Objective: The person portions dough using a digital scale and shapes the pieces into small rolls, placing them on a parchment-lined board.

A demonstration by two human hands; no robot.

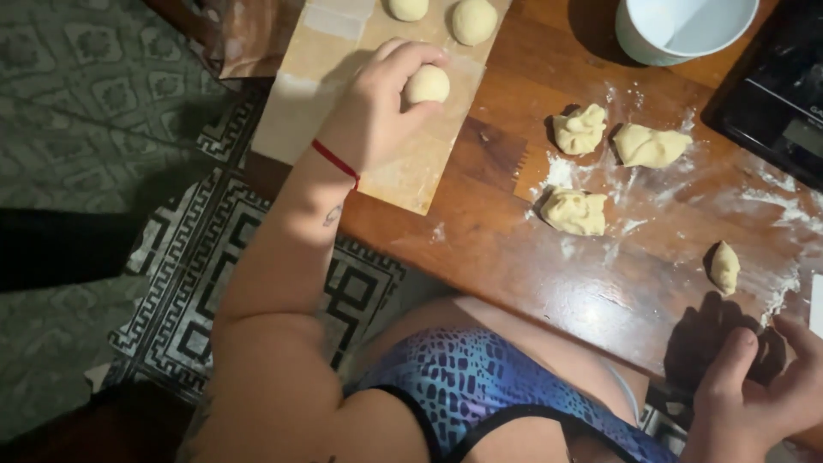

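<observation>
Left hand (373,107): fingers curled around a smooth dough ball (427,84), holding it on the pale wooden board (411,176) at the table's (514,249) left end. Two more round balls (473,21) lie beyond on the board. Right hand (759,399): at the table's near edge, fingers loosely bent, grasping nothing. Three rough dough lumps (576,212) and one small piece (725,267) sit on floured wood; white bowl (681,30) beyond

Counted: three rolled dough balls (426,84) on wooden board (300,94); four rough dough lumps (579,129) on tabletop (514,249); one white bowl (639,39); one black kitchen scale (776,94).
</observation>
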